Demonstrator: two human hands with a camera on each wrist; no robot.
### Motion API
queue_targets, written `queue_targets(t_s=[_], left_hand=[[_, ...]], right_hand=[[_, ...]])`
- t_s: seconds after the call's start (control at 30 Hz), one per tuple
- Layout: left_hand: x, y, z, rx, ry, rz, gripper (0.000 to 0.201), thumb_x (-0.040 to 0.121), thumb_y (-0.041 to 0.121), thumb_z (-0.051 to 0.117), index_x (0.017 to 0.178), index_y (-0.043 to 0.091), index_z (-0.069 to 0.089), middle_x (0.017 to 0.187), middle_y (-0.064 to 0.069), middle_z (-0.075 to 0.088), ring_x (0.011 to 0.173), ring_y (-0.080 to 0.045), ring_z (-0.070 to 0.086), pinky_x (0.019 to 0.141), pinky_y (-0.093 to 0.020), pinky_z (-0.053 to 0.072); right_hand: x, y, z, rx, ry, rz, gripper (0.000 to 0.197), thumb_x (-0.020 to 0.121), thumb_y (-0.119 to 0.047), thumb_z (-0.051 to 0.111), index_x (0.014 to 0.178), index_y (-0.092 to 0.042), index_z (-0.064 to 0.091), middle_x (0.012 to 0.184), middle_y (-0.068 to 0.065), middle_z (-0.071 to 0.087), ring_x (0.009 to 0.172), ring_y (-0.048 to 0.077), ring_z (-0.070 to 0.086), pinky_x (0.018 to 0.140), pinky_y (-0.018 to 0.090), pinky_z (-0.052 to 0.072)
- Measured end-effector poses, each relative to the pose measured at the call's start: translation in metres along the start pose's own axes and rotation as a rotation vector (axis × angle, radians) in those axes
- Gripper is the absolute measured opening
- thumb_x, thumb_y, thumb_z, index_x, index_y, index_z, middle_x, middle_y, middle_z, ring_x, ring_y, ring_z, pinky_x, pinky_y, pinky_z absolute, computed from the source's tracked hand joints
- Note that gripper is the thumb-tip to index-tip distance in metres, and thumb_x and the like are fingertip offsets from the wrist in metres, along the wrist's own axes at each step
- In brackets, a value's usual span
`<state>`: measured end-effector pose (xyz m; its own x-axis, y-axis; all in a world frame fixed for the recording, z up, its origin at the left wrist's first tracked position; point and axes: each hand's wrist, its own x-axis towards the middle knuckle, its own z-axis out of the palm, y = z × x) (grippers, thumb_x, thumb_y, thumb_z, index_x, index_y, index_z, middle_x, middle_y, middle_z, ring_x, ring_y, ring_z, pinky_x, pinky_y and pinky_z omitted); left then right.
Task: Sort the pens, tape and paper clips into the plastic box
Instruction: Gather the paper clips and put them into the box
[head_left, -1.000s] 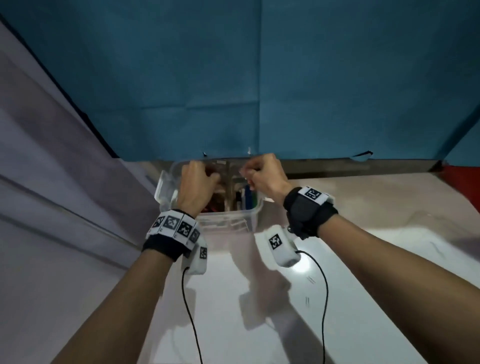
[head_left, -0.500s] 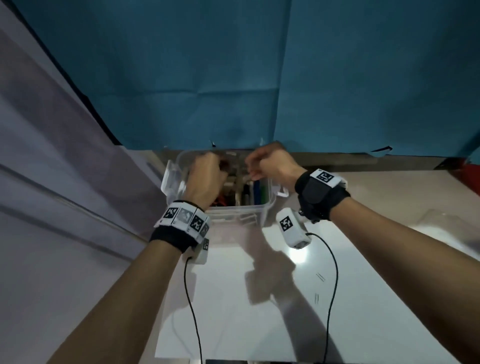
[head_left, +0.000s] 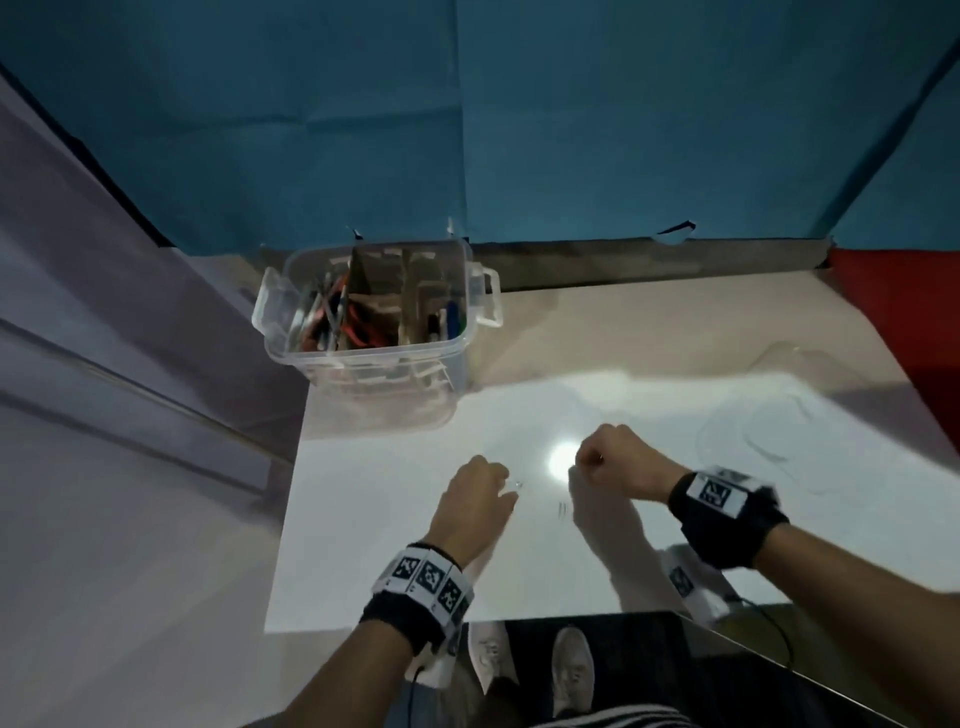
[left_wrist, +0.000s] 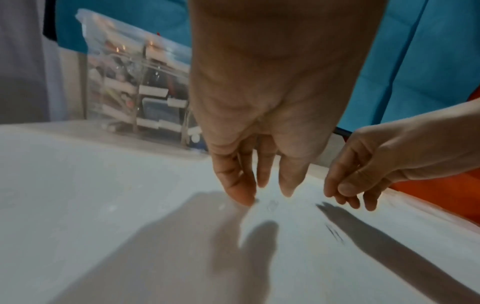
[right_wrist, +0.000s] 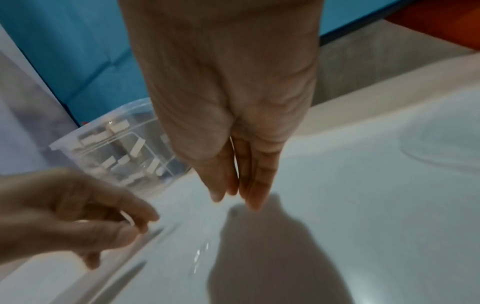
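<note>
The clear plastic box stands at the table's back left, with pens and cardboard dividers inside. Both hands hover low over the white sheet in front of it. My left hand points its fingers down, thumb and forefinger a little apart, right above a small paper clip. My right hand hangs loosely curled and holds nothing; its fingers lie close together. More paper clips lie between the two hands, blurred. No tape shows.
A clear plastic lid lies on the table to the right. Blue cloth hangs behind the box and a grey wall runs along the left. The table's near edge is just below my wrists, with shoes beneath.
Both hands have drawn back from over the box to the white sheet near the front edge. They now hover over the loose paper clips.
</note>
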<state>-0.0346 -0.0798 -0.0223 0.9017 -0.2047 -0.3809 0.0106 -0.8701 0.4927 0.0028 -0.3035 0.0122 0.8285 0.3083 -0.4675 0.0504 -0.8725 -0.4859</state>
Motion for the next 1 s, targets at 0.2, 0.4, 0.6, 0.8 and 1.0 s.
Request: queue_targets(t_s=[0.2,0.4,0.6,0.8,1.0], left_hand=[[-0.025,0.020,0.044,0.181,0.115,0.029,0.037,0.094,0.020,0.059,0.130,0.011,0.052,0.127,-0.005,0.045,0.114,-0.026,0.046,0.082,-0.036,0.052],[-0.052,0.031,0.069,0.581,0.112,0.135,0.055,0.066,-0.001,0.068,0.121,0.000,0.062,0.124,-0.012,0.053,0.094,-0.029,0.053,0.057,-0.035,0.046],[-0.072,0.030,0.076,0.544,0.110,0.081,0.062,0.078,-0.002,0.053,0.140,-0.002,0.045,0.132,-0.013,0.048,0.102,-0.031,0.050,0.067,-0.037,0.045],[-0.074,0.023,0.076,0.587,0.093,0.099,0.065,0.074,0.002,0.058,0.138,-0.002,0.049,0.131,-0.013,0.051,0.097,-0.030,0.052,0.062,-0.035,0.043],[-0.076,0.019,0.077,0.558,0.078,0.101,0.065,0.075,0.005,0.058,0.139,-0.002,0.049,0.135,-0.014,0.050,0.102,-0.032,0.053,0.068,-0.037,0.049]], right_hand=[[-0.033,0.012,0.059,0.007,0.239,-0.143,0.012,0.089,-0.013,0.050,0.079,-0.018,0.053,0.087,-0.002,0.050,0.082,0.017,0.045,0.072,0.030,0.041],[-0.035,0.010,0.076,-0.278,0.226,-0.168,0.018,0.088,-0.016,0.047,0.101,-0.010,0.058,0.112,0.006,0.049,0.100,0.026,0.048,0.080,0.033,0.046],[-0.049,0.009,0.087,-0.185,0.212,-0.185,0.026,0.096,-0.030,0.052,0.111,-0.009,0.057,0.121,0.007,0.047,0.111,0.026,0.045,0.092,0.035,0.044],[-0.066,0.003,0.112,-0.358,0.246,-0.200,0.066,0.092,-0.040,0.050,0.142,0.001,0.036,0.138,0.018,0.045,0.121,0.035,0.047,0.090,0.043,0.050],[-0.068,-0.004,0.130,-0.419,0.232,-0.120,0.065,0.093,-0.040,0.046,0.133,0.010,0.048,0.137,0.024,0.048,0.119,0.038,0.048,0.088,0.046,0.053]])
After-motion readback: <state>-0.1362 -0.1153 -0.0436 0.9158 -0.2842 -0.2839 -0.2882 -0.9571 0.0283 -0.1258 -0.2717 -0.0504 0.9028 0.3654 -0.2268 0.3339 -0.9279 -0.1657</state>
